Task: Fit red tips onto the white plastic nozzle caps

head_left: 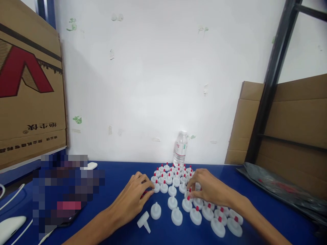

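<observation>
Many white nozzle caps [176, 216] stand in rows on the blue table, most with a small red tip [196, 208] on the spout. A few nearer the middle have bare spouts, and one loose nozzle cap [144, 222] lies on its side. My left hand [135, 194] is curled at the left edge of the group, with bits of red showing inside the fingers. Over the right part of the group, my right hand [205, 185] has thumb and forefinger closed around a red-tipped spout. Its palm and forearm hide some caps behind.
A water bottle [181, 149] stands at the back by the white wall. Cardboard boxes [30, 85] rise at left and right. Grey plastic bags [286, 187] lie at the right edge. White cables [15, 200] and a white device [11, 228] are at the left.
</observation>
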Demonstrator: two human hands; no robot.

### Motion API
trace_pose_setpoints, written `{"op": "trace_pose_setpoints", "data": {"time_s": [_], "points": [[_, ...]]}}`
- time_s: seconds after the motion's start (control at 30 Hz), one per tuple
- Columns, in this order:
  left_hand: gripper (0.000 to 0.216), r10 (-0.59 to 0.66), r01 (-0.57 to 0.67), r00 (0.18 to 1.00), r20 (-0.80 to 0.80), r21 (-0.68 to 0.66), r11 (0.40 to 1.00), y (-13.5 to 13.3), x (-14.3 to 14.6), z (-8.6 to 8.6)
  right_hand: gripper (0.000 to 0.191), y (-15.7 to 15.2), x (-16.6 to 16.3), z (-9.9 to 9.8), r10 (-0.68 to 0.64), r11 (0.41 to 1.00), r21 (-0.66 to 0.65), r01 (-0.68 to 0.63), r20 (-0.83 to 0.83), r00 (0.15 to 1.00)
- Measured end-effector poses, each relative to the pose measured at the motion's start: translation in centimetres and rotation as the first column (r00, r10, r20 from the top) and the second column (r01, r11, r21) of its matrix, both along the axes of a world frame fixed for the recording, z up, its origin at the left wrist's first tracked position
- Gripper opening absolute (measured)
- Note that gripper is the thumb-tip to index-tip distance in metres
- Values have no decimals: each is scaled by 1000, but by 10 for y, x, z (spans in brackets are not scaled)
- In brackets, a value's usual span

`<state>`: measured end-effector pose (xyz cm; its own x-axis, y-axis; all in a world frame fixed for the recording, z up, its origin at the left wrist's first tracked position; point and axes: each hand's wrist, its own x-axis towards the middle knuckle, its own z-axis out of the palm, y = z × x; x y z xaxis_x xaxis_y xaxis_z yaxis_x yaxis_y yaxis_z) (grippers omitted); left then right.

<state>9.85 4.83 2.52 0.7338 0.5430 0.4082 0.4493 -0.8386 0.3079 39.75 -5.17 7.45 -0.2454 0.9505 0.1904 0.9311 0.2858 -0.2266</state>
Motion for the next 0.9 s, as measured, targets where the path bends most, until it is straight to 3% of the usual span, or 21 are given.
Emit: {"op": "trace_pose_setpoints", "data": {"time_s": [0.17, 0.47, 0.77, 0.9], "points": [[18, -5, 5, 1000, -2, 2, 1000, -4, -1, 2, 24, 1, 2, -9, 16, 1000, -8, -15, 6, 1000], [19, 0, 0, 1000, -8, 7, 1000, -6, 0, 4, 20, -3, 3, -7, 44, 999, -15, -44, 39, 998], [25, 7, -7, 1000, -26, -1, 1000, -12, 0, 14, 29, -4, -1, -9, 17, 997, -79, -13, 49, 999], [25, 19, -19, 1000, -21, 18, 1000, -13, 0, 14, 15, 0, -5, -4, 3, 1000, 13, -4, 49, 999]]}}
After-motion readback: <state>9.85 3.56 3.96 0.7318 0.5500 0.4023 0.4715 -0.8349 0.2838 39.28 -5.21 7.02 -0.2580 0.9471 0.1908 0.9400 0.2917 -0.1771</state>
